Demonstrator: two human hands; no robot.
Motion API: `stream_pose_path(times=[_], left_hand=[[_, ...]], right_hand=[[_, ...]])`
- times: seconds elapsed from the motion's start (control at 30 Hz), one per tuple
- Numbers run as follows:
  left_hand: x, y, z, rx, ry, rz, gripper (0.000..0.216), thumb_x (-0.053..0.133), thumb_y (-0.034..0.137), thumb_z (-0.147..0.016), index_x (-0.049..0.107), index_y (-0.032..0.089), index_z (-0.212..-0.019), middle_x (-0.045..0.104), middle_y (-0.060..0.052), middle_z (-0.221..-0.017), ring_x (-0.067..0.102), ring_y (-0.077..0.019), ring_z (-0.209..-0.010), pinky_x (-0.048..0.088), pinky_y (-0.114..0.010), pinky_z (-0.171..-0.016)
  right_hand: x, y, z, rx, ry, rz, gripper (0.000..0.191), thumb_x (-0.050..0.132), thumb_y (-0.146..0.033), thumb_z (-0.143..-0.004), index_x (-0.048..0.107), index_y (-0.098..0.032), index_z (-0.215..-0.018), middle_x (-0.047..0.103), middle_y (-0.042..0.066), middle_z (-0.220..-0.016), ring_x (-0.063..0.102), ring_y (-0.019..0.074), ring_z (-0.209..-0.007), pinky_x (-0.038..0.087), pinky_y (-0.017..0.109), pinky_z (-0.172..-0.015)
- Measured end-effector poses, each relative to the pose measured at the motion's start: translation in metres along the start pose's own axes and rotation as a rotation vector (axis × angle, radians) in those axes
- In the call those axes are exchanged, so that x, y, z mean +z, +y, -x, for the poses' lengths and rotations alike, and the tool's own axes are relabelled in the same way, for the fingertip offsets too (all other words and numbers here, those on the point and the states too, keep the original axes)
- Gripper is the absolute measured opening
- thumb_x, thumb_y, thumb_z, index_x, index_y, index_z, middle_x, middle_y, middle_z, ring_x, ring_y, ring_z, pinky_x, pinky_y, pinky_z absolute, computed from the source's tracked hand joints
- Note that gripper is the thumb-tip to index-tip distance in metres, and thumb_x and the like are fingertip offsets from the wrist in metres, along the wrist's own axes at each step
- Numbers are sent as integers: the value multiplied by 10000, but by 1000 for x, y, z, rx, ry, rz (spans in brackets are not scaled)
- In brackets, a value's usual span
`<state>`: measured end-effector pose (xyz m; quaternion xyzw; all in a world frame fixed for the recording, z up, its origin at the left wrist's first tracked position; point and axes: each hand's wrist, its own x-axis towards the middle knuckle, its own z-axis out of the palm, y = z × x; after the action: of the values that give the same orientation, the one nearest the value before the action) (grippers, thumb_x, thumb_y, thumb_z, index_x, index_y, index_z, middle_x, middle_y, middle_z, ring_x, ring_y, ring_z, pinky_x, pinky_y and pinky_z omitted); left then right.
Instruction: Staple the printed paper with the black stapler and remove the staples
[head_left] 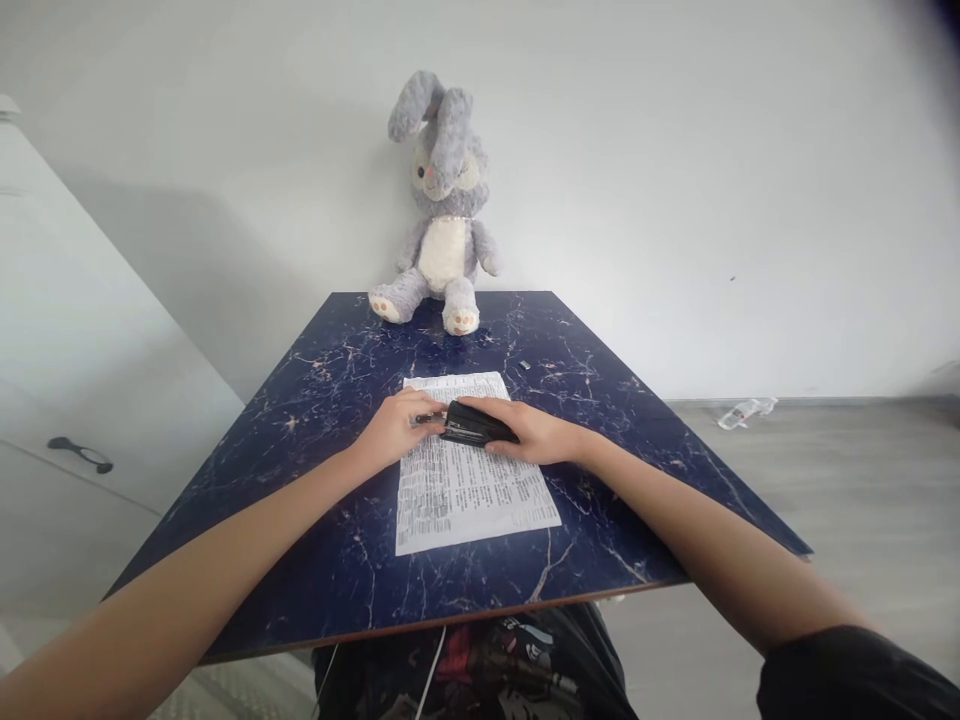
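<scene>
A black stapler [474, 425] lies across the printed sheet of paper [480, 500] in the middle of the table. My right hand [538, 432] is wrapped over its right end from above. At the stapler's left end, my left hand [397, 425] pinches a narrow metal part [429, 418] between thumb and fingers. This part points out of the stapler toward the left; whether it is fully joined to it is hard to see. Beyond the paper's top right corner rests a small silvery piece [525, 365], too small to name surely.
A grey plush rabbit [446, 230] sits at the table's far edge against the wall. The dark blue marbled table [315, 500] narrows away from me. On the left stands a white cabinet [90, 330] with a dark handle. A clear plastic bottle [746, 412] lies on the floor at right.
</scene>
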<state>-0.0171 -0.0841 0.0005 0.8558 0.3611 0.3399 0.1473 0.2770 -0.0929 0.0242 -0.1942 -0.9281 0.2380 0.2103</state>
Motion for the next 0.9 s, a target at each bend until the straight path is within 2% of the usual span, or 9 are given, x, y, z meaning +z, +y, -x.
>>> stream_pose_path(times=[0.27, 0.5, 0.7, 0.8, 0.9], left_hand=[[-2, 4, -3, -87, -13, 49, 86, 780, 287, -883, 808, 239, -948, 783, -54, -969, 679, -247, -914, 544, -405, -851], [-3, 3, -2, -129, -27, 38, 79, 808, 262, -844, 811, 246, -921, 772, -50, -976, 678, -261, -965, 546, -399, -859], [-2, 0, -1, -104, -47, 13, 109, 811, 293, -854, 816, 239, -950, 778, -64, -1000, 676, -276, -999, 541, -424, -893], [-9, -2, 1, -75, -80, 26, 182, 818, 308, -861, 819, 241, -1031, 779, -71, -1039, 695, -249, -948, 560, -390, -844], [-25, -9, 6, -109, -158, 66, 266, 821, 364, -873, 817, 256, -1116, 796, -76, -1044, 722, -221, -854, 582, -350, -765]], right_hand=[[-1, 0, 0, 16, -11, -2, 761, 636, -277, -1010, 265, -250, -1673, 545, 165, -1559, 598, 332, -1350, 496, 548, -1118], [-1, 0, 1, 28, -17, -3, 759, 638, -282, -1012, 269, -250, -1674, 540, 164, -1566, 594, 333, -1354, 491, 551, -1123], [-2, -1, 0, 21, -19, -8, 757, 638, -286, -1011, 274, -234, -1673, 542, 173, -1563, 595, 331, -1352, 492, 545, -1117], [-1, -1, 0, 25, -15, -26, 732, 628, -276, -1013, 298, -230, -1665, 552, 172, -1557, 611, 326, -1331, 494, 540, -1112], [0, 2, -1, 55, 24, -57, 678, 607, -253, -1014, 351, -226, -1641, 585, 163, -1527, 638, 316, -1292, 512, 521, -1085]])
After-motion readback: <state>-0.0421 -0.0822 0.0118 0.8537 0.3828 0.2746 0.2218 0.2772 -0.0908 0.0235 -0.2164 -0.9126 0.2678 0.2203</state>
